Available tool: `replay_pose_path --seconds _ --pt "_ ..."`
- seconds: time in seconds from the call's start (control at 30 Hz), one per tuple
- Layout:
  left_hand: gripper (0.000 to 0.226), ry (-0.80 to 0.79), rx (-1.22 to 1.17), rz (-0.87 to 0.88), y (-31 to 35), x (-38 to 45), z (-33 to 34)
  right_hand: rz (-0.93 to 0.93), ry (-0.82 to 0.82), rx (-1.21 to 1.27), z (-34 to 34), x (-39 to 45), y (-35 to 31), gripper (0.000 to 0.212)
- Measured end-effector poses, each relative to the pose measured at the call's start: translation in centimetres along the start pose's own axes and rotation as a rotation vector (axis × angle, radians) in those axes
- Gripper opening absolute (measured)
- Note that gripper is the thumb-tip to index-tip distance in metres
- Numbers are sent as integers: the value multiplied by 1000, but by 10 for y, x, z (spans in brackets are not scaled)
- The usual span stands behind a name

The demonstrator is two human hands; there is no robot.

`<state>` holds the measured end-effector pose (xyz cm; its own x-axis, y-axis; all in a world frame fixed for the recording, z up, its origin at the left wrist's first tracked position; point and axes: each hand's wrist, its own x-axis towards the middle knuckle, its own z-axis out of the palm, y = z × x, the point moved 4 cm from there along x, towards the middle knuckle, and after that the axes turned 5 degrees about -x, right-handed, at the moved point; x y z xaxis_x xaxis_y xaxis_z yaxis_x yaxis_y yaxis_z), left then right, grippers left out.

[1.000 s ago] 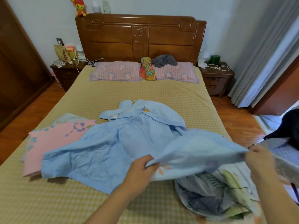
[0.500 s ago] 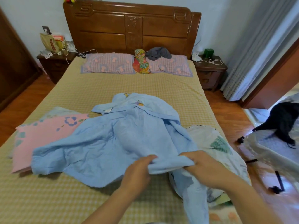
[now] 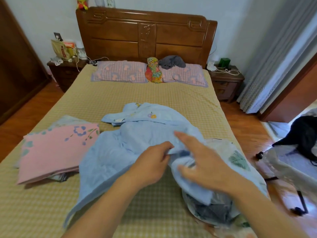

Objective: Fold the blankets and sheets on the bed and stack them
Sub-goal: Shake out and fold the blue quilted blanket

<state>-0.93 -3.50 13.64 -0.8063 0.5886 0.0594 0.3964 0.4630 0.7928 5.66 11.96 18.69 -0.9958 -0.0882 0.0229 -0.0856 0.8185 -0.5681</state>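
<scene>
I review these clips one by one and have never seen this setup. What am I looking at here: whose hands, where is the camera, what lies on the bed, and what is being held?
No machine here: a person wears one wide-angle camera on the head, looking forward and down, so the arms enter from the bottom. The bed has a yellow checked cover. On it lie a folded pink blanket stacked on other folded cloth, a rumpled light blue sheet, and a leaf-print sheet partly under it. The left hand pinches the blue sheet's edge. The right hand has its fingers spread over the sheet and grips nothing.
</scene>
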Motion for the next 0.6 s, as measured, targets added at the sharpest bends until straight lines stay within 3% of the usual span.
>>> replay_pose_path --seconds 0.07,0.13,0.2,0.23,0.3,0.4,0.47,0.53,0.6 --pt "22 30 -69 45 15 -2 2 56 -200 33 34 9 10 94" --pt "23 103 -146 26 10 -9 2 92 -174 -64 38 21 24 70" --pt "27 134 -129 -24 -12 -19 9 84 -97 -179 30 26 26 31" --pt "34 149 -80 -72 -27 -24 16 68 -50 -157 23 27 21 27" --pt "40 260 47 -238 -73 -33 29 26 16 -58 8 25 6 29" --pt "19 454 3 -580 -156 -61 25 -17 126 -9 -25 23 -6 32" --pt "18 471 -13 -787 -201 -87 13 50 243 -21 -50 23 4 25" --pt "24 505 -19 -877 -224 -104 1 144 395 31 -77 23 21 23" --pt "29 586 -296 -842 -228 -107 -4 234 491 70 -93 21 33 23"
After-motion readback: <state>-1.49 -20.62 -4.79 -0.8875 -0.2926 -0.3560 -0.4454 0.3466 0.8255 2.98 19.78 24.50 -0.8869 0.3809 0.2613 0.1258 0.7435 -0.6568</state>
